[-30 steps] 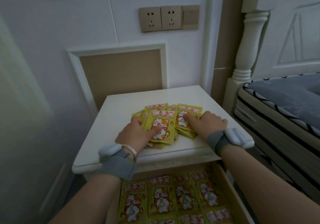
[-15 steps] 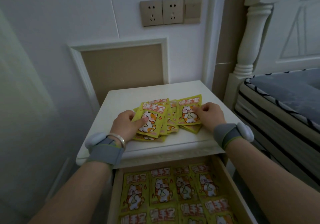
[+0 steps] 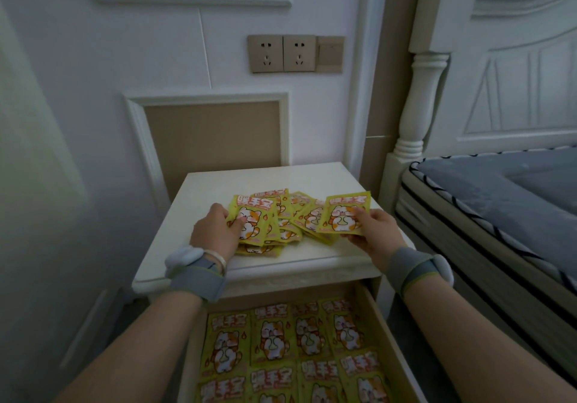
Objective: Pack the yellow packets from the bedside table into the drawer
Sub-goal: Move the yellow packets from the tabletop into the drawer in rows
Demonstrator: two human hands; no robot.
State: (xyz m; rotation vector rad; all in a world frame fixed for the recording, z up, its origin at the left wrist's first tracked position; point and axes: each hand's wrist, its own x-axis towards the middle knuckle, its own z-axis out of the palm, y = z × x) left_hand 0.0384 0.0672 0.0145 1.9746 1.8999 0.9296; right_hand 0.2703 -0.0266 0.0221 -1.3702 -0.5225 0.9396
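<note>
Now, left grip: holding a yellow packet.
Right grip: holding another packet, apparently lifted.
Between grips: packet pile on bench.

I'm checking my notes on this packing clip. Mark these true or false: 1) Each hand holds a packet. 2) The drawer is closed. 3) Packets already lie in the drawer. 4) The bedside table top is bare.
1) True: the left hand and right hand each grip a yellow packet.
2) False: the drawer is pulled open.
3) True: packets in the drawer lie in rows.
4) False: a loose pile lies on the bedside table.
</note>
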